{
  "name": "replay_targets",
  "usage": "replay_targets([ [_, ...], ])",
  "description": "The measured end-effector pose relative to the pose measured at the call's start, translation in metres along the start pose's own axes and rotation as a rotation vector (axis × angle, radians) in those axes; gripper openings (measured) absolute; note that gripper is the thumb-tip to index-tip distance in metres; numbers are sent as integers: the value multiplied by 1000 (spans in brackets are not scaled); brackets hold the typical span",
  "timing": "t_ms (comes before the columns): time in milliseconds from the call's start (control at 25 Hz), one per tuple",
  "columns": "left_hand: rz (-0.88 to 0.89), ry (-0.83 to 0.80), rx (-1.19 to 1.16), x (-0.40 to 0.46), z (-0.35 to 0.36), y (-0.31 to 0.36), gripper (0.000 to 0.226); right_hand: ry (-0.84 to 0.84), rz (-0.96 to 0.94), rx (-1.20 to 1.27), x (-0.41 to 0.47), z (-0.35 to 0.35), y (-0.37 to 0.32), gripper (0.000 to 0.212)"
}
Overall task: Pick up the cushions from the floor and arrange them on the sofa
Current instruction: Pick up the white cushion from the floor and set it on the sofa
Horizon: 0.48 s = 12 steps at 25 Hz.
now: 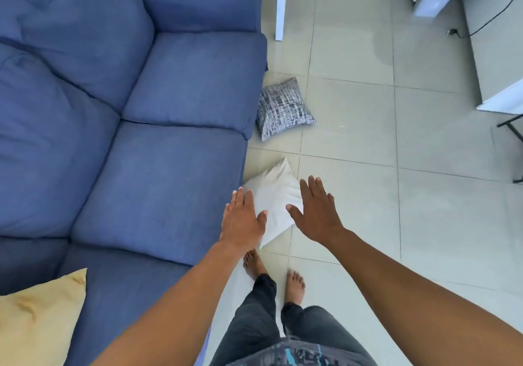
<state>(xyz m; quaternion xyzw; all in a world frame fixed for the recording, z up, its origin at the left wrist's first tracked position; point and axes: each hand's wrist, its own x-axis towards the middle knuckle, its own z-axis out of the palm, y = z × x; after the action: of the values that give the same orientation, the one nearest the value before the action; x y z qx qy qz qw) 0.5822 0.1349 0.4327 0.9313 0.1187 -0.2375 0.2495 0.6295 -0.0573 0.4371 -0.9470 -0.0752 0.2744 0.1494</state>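
A plain white cushion (276, 195) lies on the tiled floor against the front of the blue sofa (158, 153). My left hand (243, 218) and my right hand (317, 210) are stretched out above it, one on each side, fingers spread, holding nothing. Farther along the sofa front, a grey and white patterned cushion (283, 109) rests on the floor. A yellow cushion (36, 320) sits on the sofa at the lower left corner of the view.
My bare feet (274, 275) stand on the tiles just behind the white cushion. A white table leg (281, 6) stands past the sofa's end. A low grey unit (492, 40) with a black cable runs along the right. Open tiled floor lies between.
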Motion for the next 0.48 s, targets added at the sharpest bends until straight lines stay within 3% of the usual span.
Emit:
replay_targets([
  [200,21,-55,15,57,0,1,70,11,33,38,54,-2,5,77],
  [480,-112,-132,-25,153,47,-26,68,-42,71,87,165,55,33,78],
])
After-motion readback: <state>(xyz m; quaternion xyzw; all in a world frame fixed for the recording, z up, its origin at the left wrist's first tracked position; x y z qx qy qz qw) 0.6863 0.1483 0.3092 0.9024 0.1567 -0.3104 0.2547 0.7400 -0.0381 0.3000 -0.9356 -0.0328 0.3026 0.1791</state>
